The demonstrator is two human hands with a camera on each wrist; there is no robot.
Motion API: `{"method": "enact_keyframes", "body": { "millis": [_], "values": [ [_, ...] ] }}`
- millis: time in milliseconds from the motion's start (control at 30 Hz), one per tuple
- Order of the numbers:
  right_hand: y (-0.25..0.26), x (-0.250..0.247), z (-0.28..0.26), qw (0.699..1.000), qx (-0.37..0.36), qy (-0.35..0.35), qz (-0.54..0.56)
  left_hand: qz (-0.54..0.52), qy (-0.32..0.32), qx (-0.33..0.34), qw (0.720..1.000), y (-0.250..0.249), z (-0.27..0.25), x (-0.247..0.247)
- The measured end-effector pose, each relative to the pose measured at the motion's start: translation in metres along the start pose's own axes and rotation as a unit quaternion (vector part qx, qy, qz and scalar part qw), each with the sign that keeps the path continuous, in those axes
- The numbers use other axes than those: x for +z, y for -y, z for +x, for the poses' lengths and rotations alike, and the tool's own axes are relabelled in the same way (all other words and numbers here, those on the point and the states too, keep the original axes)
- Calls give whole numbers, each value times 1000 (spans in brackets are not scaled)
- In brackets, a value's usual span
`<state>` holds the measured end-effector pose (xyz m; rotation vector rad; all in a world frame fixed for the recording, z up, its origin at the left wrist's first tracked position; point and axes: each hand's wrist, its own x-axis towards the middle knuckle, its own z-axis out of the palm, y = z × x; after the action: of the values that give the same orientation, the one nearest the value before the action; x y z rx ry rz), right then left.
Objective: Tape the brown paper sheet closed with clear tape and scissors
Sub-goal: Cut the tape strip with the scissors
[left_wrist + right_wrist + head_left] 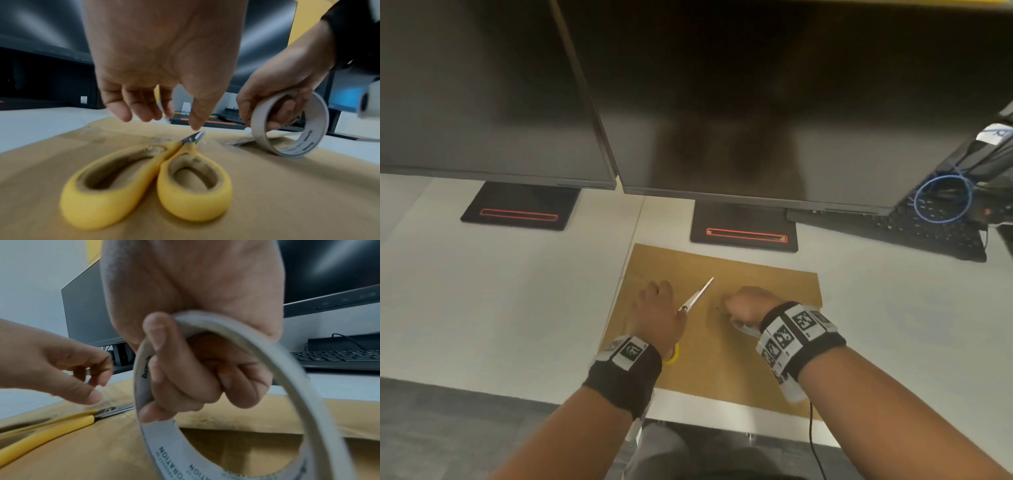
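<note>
The brown paper sheet lies flat on the white desk. Yellow-handled scissors rest shut on it, blades pointing away from me. My left hand hovers over the scissors with fingers loosely curled and the thumb tip low near the pivot, gripping nothing clearly. My right hand grips the grey-cored roll of clear tape, fingers through its ring, standing it on the paper. A clear strip seems to run from the roll toward my left hand; whether those fingers touch it I cannot tell.
Two dark monitors on black stands rise just behind the paper. A black keyboard and cables sit at the far right. The desk's front edge runs close to my wrists.
</note>
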<state>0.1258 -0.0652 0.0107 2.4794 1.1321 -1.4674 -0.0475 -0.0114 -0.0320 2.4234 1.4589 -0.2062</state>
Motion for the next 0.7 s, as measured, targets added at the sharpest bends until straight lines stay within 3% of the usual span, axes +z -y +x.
{"method": "enact_keyframes", "body": {
  "millis": [133,433,567,700],
  "values": [
    [3,-2,-3,1000,0,11,-3,-30,92,-48,994,12,-19,7],
    [7,-7,-10,998,-15,20,-59,64,75,-22,995,15,-24,4],
    [9,-9,-11,996,-22,25,-88,125,25,0,992,24,-19,-8],
    [6,-8,-8,996,-25,25,-83,96,-8,1,995,42,-15,-25]
  ]
}}
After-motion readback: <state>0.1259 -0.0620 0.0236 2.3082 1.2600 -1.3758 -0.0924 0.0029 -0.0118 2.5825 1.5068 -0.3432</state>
